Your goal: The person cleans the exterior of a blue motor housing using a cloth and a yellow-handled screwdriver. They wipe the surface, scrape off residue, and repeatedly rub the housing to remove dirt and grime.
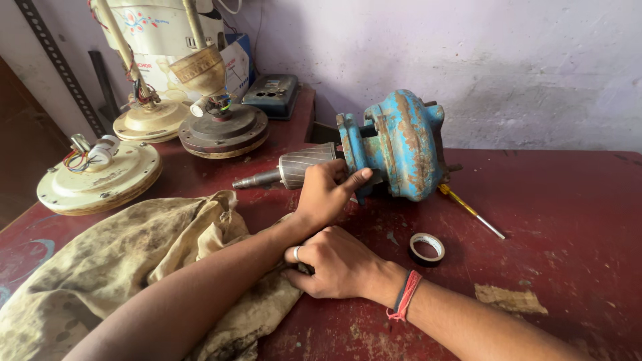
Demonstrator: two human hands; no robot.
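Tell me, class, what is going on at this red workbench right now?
A person's left hand grips the metal rotor sticking out of a rusty blue motor housing lying on the red table. The right hand rests on a dirty cloth. A roll of tape and a screwdriver lie nearby; ceiling fan motors sit at the back left.

Soft, even daylight is filling the scene, moderately bright, with no harsh glare. Faint shadows are lying under the forearms and the blue motor housing (401, 144) on the red table (568, 220). The centre is staying sharp, while wide-angle distortion is bending the edges and the left corner is darkening.
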